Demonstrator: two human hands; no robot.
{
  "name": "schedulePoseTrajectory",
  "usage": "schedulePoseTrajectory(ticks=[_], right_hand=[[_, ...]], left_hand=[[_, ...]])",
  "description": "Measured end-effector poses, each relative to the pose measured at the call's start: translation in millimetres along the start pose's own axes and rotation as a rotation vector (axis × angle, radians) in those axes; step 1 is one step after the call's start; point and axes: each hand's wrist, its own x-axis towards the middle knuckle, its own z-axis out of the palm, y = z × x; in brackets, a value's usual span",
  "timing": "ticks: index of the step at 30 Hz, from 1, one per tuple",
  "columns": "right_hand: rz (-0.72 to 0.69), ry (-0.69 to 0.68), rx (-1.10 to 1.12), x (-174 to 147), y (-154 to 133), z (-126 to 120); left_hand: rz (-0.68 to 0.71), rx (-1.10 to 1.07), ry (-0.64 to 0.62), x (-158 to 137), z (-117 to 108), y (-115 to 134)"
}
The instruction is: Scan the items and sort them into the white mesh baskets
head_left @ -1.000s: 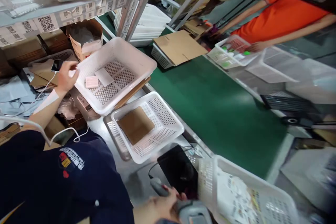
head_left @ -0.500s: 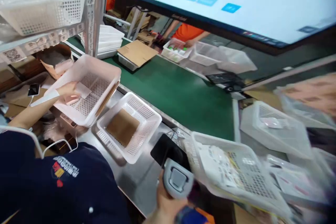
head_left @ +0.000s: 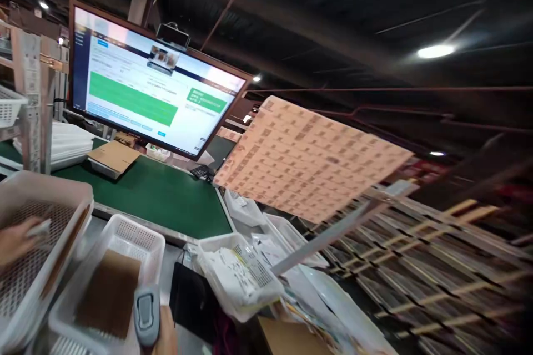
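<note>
One barcode scanner (head_left: 146, 316), long axis upright, head pointing up, at bottom edge, gripped by right hand (head_left: 165, 335); left hand (head_left: 16, 239) closed on small pale packet (head_left: 40, 228) inside one of four white baskets (head_left: 54, 191).

Only the bare left hand (head_left: 14, 241) and a sliver of the bare right hand (head_left: 165, 333) show; no sleeves are visible.

A steel bench (head_left: 166, 266) carries three white perforated baskets — a large one (head_left: 62, 199) at the left edge, a basket with a cardboard sheet (head_left: 137, 241) beside it, and one with paper packets (head_left: 239, 274) further right. Between these last two lies a black pad (head_left: 189, 302). Behind runs a green conveyor belt (head_left: 154, 197) — on it a flat cardboard-covered tray (head_left: 110, 158).
</note>
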Motion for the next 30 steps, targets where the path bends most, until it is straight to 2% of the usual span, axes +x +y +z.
schedulePoseTrajectory(ticks=[2, 3, 5, 6, 8, 10, 13, 16, 20, 22, 24, 27, 28, 30], right_hand=[[0.039, -0.026, 0.019, 18, -26, -12], [0.057, -0.068, 0.01, 29, -43, -20], [0.075, -0.169, -0.064, 54, -79, -34], [0.091, -0.238, -0.136, 66, -95, -37], [0.135, -0.302, -0.158, 87, -118, -37], [0.179, -0.4, -0.253, 98, -134, -32], [0.263, -0.531, -0.419, 100, -149, -25], [0.318, -0.585, -0.491, 96, -155, -23], [0.33, -0.616, -0.49, 91, -146, -18], [0.334, -0.622, -0.468, 85, -137, -17], [0.343, -0.633, -0.446, 77, -125, -17], [0.379, -0.677, -0.434, 60, -101, -18], [0.395, -0.697, -0.433, 55, -92, -17], [0.41, -0.738, -0.421, 46, -76, -14]], left_hand=[[-0.106, -0.214, 0.2, 11, -15, 50], [-0.074, -0.332, 0.213, 14, -18, 81], [0.054, -0.49, 0.021, 19, -12, 140], [0.062, -0.566, -0.071, 23, -1, 165], [-0.049, -0.682, -0.268, 32, 32, 198], [-0.178, -0.705, -0.365, 38, 66, 210], [-0.272, -0.69, -0.437, 42, 100, 209], [-0.315, -0.677, -0.473, 45, 116, 202], [-0.255, -0.596, -0.529, 47, 134, 190], [-0.203, -0.516, -0.507, 46, 135, 181], [-0.064, -0.406, -0.409, 48, 122, 167], [0.299, -0.185, -0.233, 52, 70, 132], [0.387, -0.112, -0.223, 53, 47, 117], [0.402, 0.005, -0.308, 49, -1, 85]])
